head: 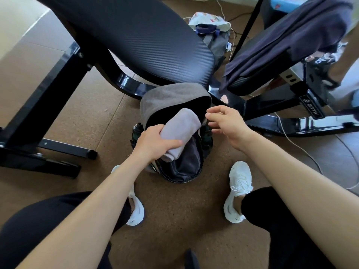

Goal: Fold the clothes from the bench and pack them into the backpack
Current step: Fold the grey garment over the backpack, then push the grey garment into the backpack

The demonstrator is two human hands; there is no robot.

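Note:
A grey backpack (165, 98) stands open on the brown floor below the black padded bench (136, 35). My left hand (155, 144) grips a folded pale lilac garment (182, 127) whose far end sits inside the backpack's mouth. Dark lining or cloth (184, 164) shows in the open front part below it. My right hand (227, 123) hovers at the right rim of the opening with fingers spread, holding nothing. A dark navy garment (287, 41) lies draped over the second bench pad at the upper right.
Black bench legs (44, 105) cross the floor on the left and right. A grey bag with a patterned cloth (211, 26) lies behind the bench. White cables (303, 150) run along the floor at right. My white shoes (239, 193) stand close to the backpack.

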